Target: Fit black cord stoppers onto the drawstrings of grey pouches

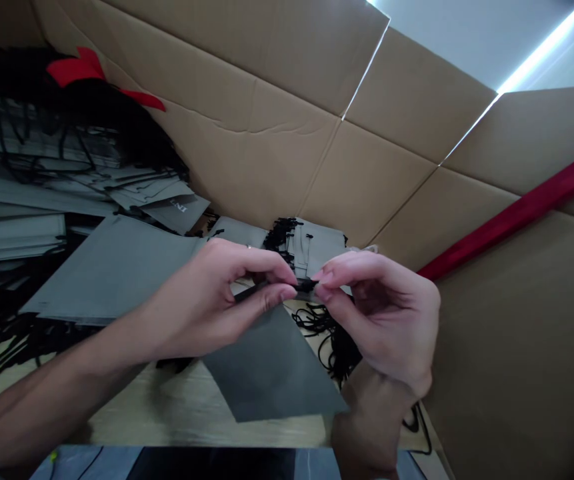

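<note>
Right, straight to the fingertips: the left hand [201,300] and the right hand [381,313] are pinching a short length of black cord [277,289] from either side, each clamped on it between thumb and forefinger, and the two hands are almost meeting over it. The left hand has a slim ring [249,247] on one finger (a thin band, too small to make out more). Just under the pinch hangs the corner of a grey bag [271,370], its dark panel angled down over the tabletop; whether the cord is attached to it, you can't tell from here. Beside that, a loose tangle of black cords [329,333] sits right below the right hand.

Moving out now, a small stack of grey bags [319,250] lies just behind the hands, with a bunch of black cord ends [279,240] bristling along its edge. To the left, a large flat grey bag [111,270] lies by the left wrist, and beyond it comes a big heap of grey bags [31,153] laced with black cords, one showing printed lettering [177,213]. A red piece [84,67] pokes out at the top of that heap. Light wood [167,407] shows under it all, and a wall of brown cardboard [247,73] rises behind, with a dark red strip [511,220] running across it on the right.
</note>
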